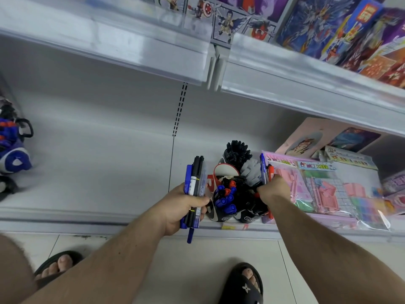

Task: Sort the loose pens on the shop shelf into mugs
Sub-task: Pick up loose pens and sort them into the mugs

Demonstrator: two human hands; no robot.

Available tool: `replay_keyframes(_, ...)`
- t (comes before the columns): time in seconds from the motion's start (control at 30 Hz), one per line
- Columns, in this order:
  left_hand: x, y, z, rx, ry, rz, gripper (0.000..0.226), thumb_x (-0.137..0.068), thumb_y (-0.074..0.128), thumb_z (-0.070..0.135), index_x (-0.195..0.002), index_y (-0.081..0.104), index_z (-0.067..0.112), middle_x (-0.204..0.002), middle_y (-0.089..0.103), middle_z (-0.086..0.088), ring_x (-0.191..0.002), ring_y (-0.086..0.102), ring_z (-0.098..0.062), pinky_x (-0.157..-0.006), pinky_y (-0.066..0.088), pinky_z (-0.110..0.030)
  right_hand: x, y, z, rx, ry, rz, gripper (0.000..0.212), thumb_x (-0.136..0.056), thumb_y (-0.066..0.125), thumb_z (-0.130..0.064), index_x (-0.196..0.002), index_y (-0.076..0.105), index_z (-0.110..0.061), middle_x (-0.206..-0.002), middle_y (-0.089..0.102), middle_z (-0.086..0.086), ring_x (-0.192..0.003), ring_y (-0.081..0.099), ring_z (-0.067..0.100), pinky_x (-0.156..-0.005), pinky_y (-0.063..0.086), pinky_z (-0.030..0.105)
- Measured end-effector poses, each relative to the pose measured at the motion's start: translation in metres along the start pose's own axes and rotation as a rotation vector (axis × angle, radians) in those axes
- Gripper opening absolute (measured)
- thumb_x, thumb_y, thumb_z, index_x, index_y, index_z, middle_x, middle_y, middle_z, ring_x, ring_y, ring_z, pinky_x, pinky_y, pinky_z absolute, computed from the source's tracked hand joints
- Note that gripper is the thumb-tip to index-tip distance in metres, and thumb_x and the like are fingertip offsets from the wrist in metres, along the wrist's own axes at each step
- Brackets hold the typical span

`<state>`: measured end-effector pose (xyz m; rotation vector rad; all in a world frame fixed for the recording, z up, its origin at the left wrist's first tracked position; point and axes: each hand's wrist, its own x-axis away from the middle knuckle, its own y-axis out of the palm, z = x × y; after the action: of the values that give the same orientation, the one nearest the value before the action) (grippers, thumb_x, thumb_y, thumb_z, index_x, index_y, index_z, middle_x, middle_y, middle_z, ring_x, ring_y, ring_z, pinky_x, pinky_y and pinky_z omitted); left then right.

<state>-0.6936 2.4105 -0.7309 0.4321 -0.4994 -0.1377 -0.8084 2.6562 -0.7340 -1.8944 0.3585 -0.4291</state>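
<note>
- Left hand is wrapped round a fat bundle of pens, blue and black ones, held just left of the mugs at the front edge of the shelf.
- Right hand pinches a couple of blue and red pens right over the mug cluster, beside the pink stationery packs.
- Risk as I see it: that left bundle is loose, and one blue pen already hangs lower than the rest. If the fingers relax it probably drops to the floor tiles.
- Also the mug of blue and red caps looks pretty full, so jamming more in could tip it or pop pens out.
- Both bunches run lengthwise away from the person, tips toward the shelf back, nearly upright in the view.
- The black-pen mug sits behind.
</note>
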Motion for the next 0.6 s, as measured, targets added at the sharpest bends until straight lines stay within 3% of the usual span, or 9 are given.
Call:
replay_keyframes(0.1,0.002,0.003,0.006,0.098,-0.011,0.042,0.023,-0.085,0.058,-0.011,-0.097,0.061,0.008,-0.063,0.059,-0.005,-0.062,0.057,-0.019,-0.072,0.058,-0.039,0.020,-0.012,-0.016,-0.190,-0.036,-0.066,0.029,-0.081,0.077,-0.015,-0.097,0.055,-0.005,-0.080,0.063,0.009,-0.067,0.059,0.022,-0.059,0.053,0.034)
replay_keyframes(0.2,0.004,0.006,0.008,0.186,-0.030,0.079,0.022,-0.085,0.055,-0.013,-0.090,0.061,0.007,-0.062,0.056,-0.007,-0.059,0.056,-0.018,-0.077,0.057,-0.040,0.060,-0.024,-0.039,-0.592,-0.032,-0.360,0.015,-0.085,0.074,-0.006,-0.092,0.061,-0.005,-0.067,0.062,0.011,-0.051,0.056,0.018,-0.049,0.050,0.031)
replay_keyframes(0.37,0.012,0.014,0.010,0.312,-0.099,0.091,0.010,-0.091,0.066,0.015,-0.082,0.063,0.012,-0.058,0.053,-0.003,-0.049,0.048,-0.013,-0.054,0.043,-0.027,0.123,-0.037,-0.071,-0.770,-0.039,-0.701,0.012,-0.084,0.065,0.007,-0.091,0.059,-0.001,-0.062,0.059,0.010,-0.050,0.055,0.016,-0.045,0.046,0.027)
replay_keyframes(0.47,0.020,0.022,0.012,0.376,-0.095,0.073,0.022,-0.091,0.065,0.032,-0.085,0.071,0.012,-0.059,0.059,-0.004,-0.046,0.054,-0.013,-0.045,0.045,-0.023,0.149,-0.036,-0.085,-0.785,-0.049,-0.744,0.009,-0.084,0.060,0.009,-0.087,0.062,0.001,-0.059,0.056,0.013,-0.046,0.051,0.019,-0.043,0.044,0.027)
replay_keyframes(0.6,0.028,0.024,0.013,0.367,-0.055,0.114,0.032,-0.090,0.065,0.044,-0.095,0.071,0.014,-0.062,0.059,-0.002,-0.050,0.056,-0.013,-0.051,0.048,-0.025,0.157,-0.032,-0.093,-0.871,0.085,-0.700,0.010,-0.085,0.056,0.006,-0.081,0.059,-0.002,-0.056,0.052,0.013,-0.044,0.048,0.020,-0.045,0.045,0.028)
